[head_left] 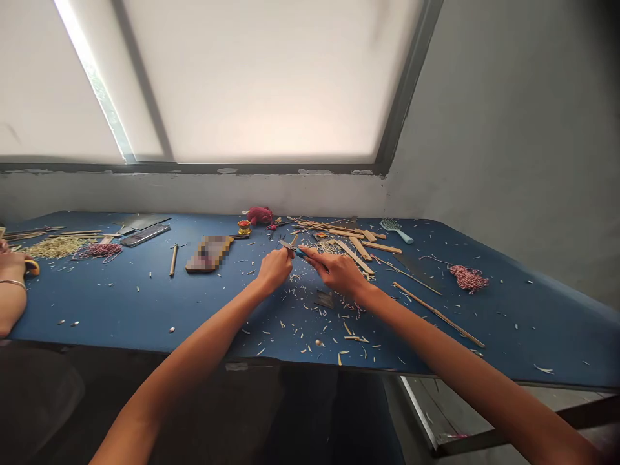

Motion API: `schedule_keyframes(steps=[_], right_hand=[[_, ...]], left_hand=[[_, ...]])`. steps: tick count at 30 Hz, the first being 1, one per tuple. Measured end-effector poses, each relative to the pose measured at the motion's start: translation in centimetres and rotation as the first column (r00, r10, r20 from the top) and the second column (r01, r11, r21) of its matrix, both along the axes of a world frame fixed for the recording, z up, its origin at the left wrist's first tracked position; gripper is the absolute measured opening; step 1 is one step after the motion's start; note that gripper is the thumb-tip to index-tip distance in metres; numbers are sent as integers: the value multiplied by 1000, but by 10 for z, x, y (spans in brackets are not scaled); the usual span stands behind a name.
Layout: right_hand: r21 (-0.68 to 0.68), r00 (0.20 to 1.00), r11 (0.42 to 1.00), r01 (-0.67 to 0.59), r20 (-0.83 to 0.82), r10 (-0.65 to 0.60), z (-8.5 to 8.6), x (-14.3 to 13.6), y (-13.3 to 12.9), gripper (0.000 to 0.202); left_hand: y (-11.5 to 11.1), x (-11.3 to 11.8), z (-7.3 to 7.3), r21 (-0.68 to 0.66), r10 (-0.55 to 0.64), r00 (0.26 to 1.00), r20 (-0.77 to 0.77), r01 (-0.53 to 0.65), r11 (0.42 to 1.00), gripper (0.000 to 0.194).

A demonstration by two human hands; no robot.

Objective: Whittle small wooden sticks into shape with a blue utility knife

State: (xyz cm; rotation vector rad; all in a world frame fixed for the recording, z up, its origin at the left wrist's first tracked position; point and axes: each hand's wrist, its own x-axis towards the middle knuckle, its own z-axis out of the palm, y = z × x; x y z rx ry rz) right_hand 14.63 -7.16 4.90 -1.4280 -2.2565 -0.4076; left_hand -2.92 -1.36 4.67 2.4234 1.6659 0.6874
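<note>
Both of the person's hands meet over the middle of the blue bench (121, 303), between its near and far edges. The left hand (274, 268) is closed around a thin bamboo strip (294, 239), whose tip juts from the fist toward the far edge. The right hand (339, 274) is wrapped around a blue-handled cutting tool (300, 252), its blade right at the strip; the fingers hide much of it, so it is probably a knife, though I can't be certain.

Pale shavings (357, 338) litter the bench below the hands, down to the near edge. Just beyond the right hand, flat bamboo slats (355, 256) lie in a loose heap toward the far edge, with a pale green hairbrush (397, 230) beside them. A long stick (438, 313) slants toward the near edge, and a red-and-white yarn bundle (469, 279) sits nearer the right edge. Left of the hands lie a wooden-handled tool (173, 261) and, farther back, a dark phone (145, 235). At the left end, a co-worker's hand (12, 263) rests beside a yellow handle (32, 267).
</note>
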Motion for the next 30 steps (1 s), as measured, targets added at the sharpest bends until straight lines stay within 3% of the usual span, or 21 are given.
schedule_keyframes(steps=[4, 6, 8, 10, 12, 15, 21, 25, 30], right_hand=[[-56, 999, 998, 16, -33, -18, -1, 4, 10, 45], [-104, 984, 979, 174, -30, -178, 5, 18, 21, 44], [-146, 912, 906, 397, -48, -407, 14, 41, 31, 45], [-135, 852, 852, 506, -78, -518, 21, 67, 37, 49], [-103, 831, 836, 539, -97, -548, 26, 86, 35, 50], [-12, 875, 883, 468, -134, -466, 27, 88, 22, 51], [82, 979, 982, 170, -132, -158, 25, 35, 2, 46], [50, 997, 999, 13, -77, -9, 19, 7, -5, 46], [-1, 995, 999, -35, -98, 34, 11, -1, -6, 46]], left_hand=[[-5, 0, 5, 0, 16, 998, -54, -16, 1000, 29], [-14, 1, 7, 17, 7, 997, -72, -6, 1000, 30], [-24, 4, 10, 67, -39, 996, -80, 45, 997, 32], [-33, 8, 12, 121, -95, 992, -77, 104, 987, 32], [-36, 12, 14, 126, -104, 992, -76, 113, 986, 30], [-33, 13, 14, 132, -91, 994, -65, 99, 986, 30], [-20, 4, 10, 120, -1, 999, -49, 7, 993, 31], [-17, 0, 11, 139, 69, 991, -111, -53, 989, 34], [-15, -3, 12, 189, 69, 983, -172, -36, 981, 32]])
